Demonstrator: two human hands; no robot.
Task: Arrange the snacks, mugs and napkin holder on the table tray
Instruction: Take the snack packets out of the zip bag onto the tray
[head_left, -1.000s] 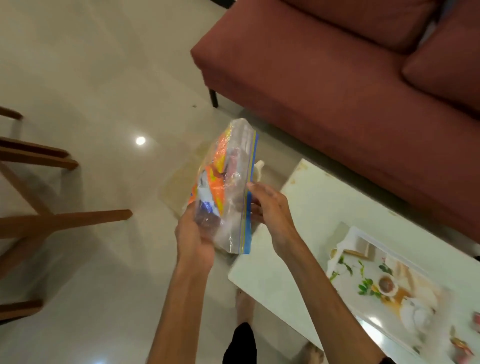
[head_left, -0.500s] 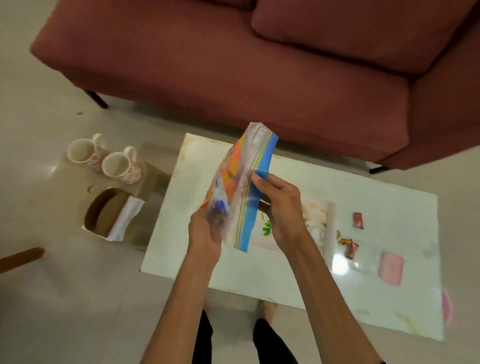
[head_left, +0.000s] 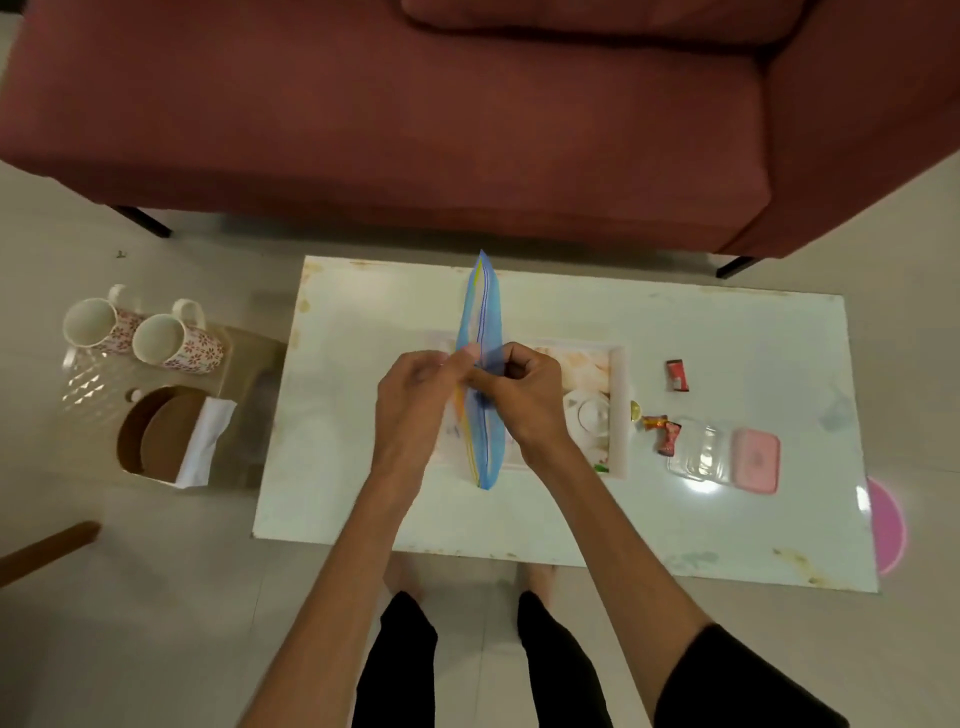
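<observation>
I hold a clear zip bag of snacks (head_left: 482, 312) edge-on above the table, its blue zip strip facing me. My left hand (head_left: 415, 387) and my right hand (head_left: 524, 395) both pinch the strip near its middle. Under the bag lies the printed tray (head_left: 615, 415) on the white table (head_left: 363, 467). Two flowered mugs (head_left: 171, 340) stand on a low clear stand to the left of the table. Beside them sits a brown napkin holder (head_left: 156, 434) with white napkins. Small wrapped snacks (head_left: 678, 375) lie right of the tray.
A dark red sofa (head_left: 415, 114) runs along the far side of the table. A clear box (head_left: 698, 454) and a pink lid (head_left: 756, 460) lie at the table's right. A pink round object (head_left: 888, 525) sits past the right edge. A wooden chair leg (head_left: 47, 545) is at the left.
The view has swung from the floor at the left to the table. The bag has turned edge-on, and both hands have come together on its zip strip.
</observation>
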